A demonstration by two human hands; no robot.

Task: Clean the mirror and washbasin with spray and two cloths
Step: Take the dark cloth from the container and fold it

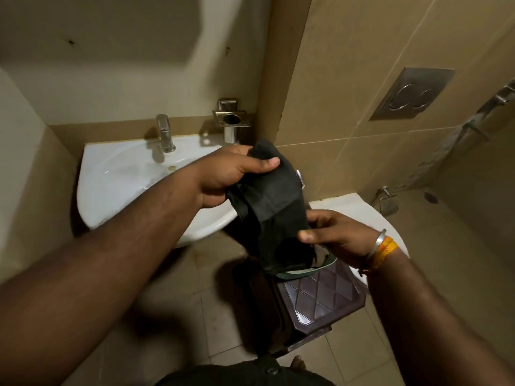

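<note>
A dark green cloth (274, 207) hangs between both hands, to the right of the white washbasin (117, 185). My left hand (228, 176) pinches its upper end between thumb and fingers. My right hand (334, 235), with bangles at the wrist, pinches its lower part. The cloth's lower end droops onto a dark brown plastic stool (320, 296). A chrome tap (165, 133) stands at the back of the basin. No spray bottle or second cloth shows. The mirror surface above the basin is not plainly visible.
A steel soap holder (232, 118) is fixed on the wall behind the basin's right corner. A white toilet (362, 210) stands right of the stool, below a flush plate (412, 93). A hose and fittings (473, 121) run along the right wall. Tiled floor lies below.
</note>
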